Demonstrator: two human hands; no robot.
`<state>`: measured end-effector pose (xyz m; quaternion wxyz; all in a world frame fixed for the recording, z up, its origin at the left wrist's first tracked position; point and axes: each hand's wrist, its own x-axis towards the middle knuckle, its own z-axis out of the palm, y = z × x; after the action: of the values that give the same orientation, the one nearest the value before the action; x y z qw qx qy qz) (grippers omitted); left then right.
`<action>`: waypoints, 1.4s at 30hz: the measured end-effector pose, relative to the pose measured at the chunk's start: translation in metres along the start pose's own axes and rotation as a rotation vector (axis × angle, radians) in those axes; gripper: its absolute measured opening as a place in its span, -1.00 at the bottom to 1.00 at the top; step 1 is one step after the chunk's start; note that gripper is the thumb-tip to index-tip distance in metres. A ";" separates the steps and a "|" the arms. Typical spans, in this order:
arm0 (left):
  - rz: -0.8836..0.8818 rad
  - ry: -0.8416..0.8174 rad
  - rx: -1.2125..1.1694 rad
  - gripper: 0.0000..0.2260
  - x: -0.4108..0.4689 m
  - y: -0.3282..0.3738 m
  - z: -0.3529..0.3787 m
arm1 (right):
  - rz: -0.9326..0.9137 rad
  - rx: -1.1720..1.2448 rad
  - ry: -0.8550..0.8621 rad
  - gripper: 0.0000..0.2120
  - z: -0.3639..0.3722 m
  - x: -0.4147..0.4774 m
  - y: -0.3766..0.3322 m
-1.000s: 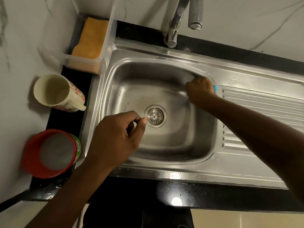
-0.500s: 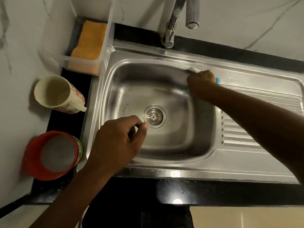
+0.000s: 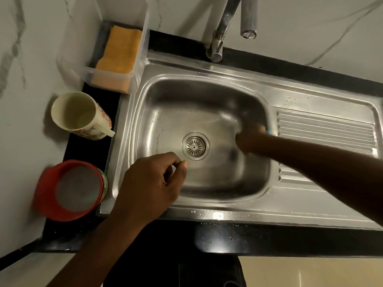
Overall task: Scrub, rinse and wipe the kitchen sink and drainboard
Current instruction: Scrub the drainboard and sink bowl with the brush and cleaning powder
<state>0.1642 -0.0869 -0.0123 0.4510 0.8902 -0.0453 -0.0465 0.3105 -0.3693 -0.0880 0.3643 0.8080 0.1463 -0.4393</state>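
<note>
Head view: right hand (image 3: 251, 139) blurred, closed on a mostly hidden blue scrubber (image 3: 269, 132) at the sink (image 3: 165, 96) wall right of the drain (image 3: 195, 146).
Left hand (image 3: 153, 183): loosely curled, holding nothing, near-left of drain.
Advice: overlap strokes, press evenly.

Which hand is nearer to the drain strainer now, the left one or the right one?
Left. The left hand hovers just beside the drain strainer, its fingertips almost at the rim. The right hand is farther off, blurred, against the basin's right wall.
</note>
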 end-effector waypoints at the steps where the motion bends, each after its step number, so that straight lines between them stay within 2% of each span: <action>1: 0.002 0.001 -0.002 -0.72 0.000 0.000 0.001 | 0.036 0.034 0.144 -0.63 -0.010 0.005 0.017; 2: 0.002 0.002 -0.002 -0.72 0.000 0.000 0.002 | 0.079 0.060 0.246 -0.68 -0.020 0.009 0.031; 4: -0.009 0.011 -0.007 -0.72 0.000 0.001 0.005 | 0.147 0.025 0.339 -0.79 -0.042 0.010 0.047; 6: -0.018 0.029 -0.003 -0.72 0.000 0.002 0.009 | 0.169 0.031 0.363 -0.79 -0.051 0.008 0.047; 8: -0.025 0.041 -0.007 -0.72 -0.001 0.006 0.012 | 0.103 0.111 0.350 -0.79 -0.041 -0.003 0.039; 10: -0.034 0.039 -0.017 -0.72 0.000 0.010 0.014 | 0.002 0.191 0.209 -0.81 -0.022 -0.020 0.018; 13: -0.014 0.059 0.001 -0.73 -0.001 0.016 0.015 | -0.137 0.150 -0.083 -0.80 0.000 -0.051 -0.018; 15: -0.004 0.067 0.008 -0.73 -0.002 0.018 0.014 | -0.164 0.183 -0.248 -0.90 0.000 -0.055 -0.017; 16: -0.004 0.067 0.001 -0.73 -0.003 0.019 0.014 | -0.148 0.216 -0.264 -0.90 -0.006 -0.051 -0.006; 19: -0.016 0.082 -0.005 -0.72 -0.005 0.022 0.011 | -0.036 0.298 -0.137 -0.78 -0.035 -0.028 0.039; 21: -0.019 0.097 -0.005 -0.73 -0.008 0.022 0.009 | 0.047 0.204 0.023 -0.74 -0.051 -0.020 0.056; 24: -0.028 0.096 -0.005 -0.72 -0.013 0.022 0.009 | 0.050 0.102 0.313 -0.83 -0.043 -0.021 0.052; 25: -0.037 0.096 -0.010 -0.71 -0.015 0.023 0.010 | 0.029 0.119 0.354 -0.83 -0.035 -0.021 0.044; 27: -0.046 0.107 -0.014 -0.71 -0.018 0.023 0.010 | -0.014 0.113 0.331 -0.78 -0.021 -0.024 0.026; 30: -0.034 0.109 -0.012 -0.71 -0.021 0.026 0.010 | -0.093 0.125 0.072 -0.68 -0.001 -0.028 -0.001; 33: -0.026 0.125 -0.007 -0.71 -0.026 0.029 0.008 | -0.193 0.284 -0.123 -0.78 0.017 -0.033 -0.018; 38: -0.021 0.132 0.001 -0.73 -0.033 0.029 0.009 | -0.201 0.687 -0.225 -0.71 0.031 -0.045 -0.002; 40: -0.017 0.130 0.007 -0.74 -0.036 0.029 0.010 | -0.241 0.882 -0.198 -0.70 0.034 -0.056 0.007; 42: -0.018 0.136 0.015 -0.75 -0.039 0.027 0.008 | -0.301 1.102 -0.080 -0.67 0.035 -0.070 0.010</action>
<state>0.1237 -0.1048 0.0067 0.4458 0.8951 -0.0067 0.0103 0.2554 -0.3952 -0.0386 -0.1719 0.8316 -0.0047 -0.5280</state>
